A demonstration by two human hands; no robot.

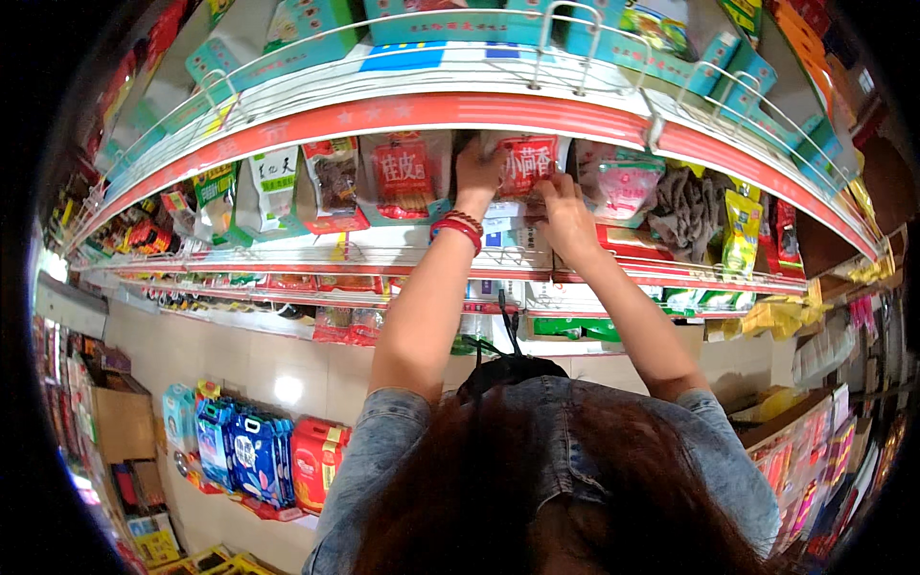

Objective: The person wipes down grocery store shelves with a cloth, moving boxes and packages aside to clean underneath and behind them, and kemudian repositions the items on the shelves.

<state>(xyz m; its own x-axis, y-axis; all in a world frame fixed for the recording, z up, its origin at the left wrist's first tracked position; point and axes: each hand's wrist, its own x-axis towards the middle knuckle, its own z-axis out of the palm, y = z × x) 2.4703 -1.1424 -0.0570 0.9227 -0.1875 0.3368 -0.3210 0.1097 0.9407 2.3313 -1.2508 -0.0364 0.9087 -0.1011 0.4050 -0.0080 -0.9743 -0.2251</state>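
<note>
A clear plastic packet with a red printed label (528, 162) stands upright in a shelf row, between my hands. My left hand (478, 171) grips its left edge; a red bangle (458, 237) and a brown beaded bracelet are on that wrist. At the packet's lower right edge, the fingers of my right hand (566, 215) are curled onto it. Left of my left hand is another clear packet with a red label (402, 176), holding brown sticks. A pink-labelled packet (619, 183) stands to the right of my right hand. The fingertips are partly blurred.
Overhead runs an upper shelf's red front edge (402, 115), with wire guards (568, 43) and turquoise boxes (453, 27) above it. A dark dried good (686, 212) fills a spot on the right. Blue packs with handles (260, 456) stand on the tiled floor (237, 352) at left.
</note>
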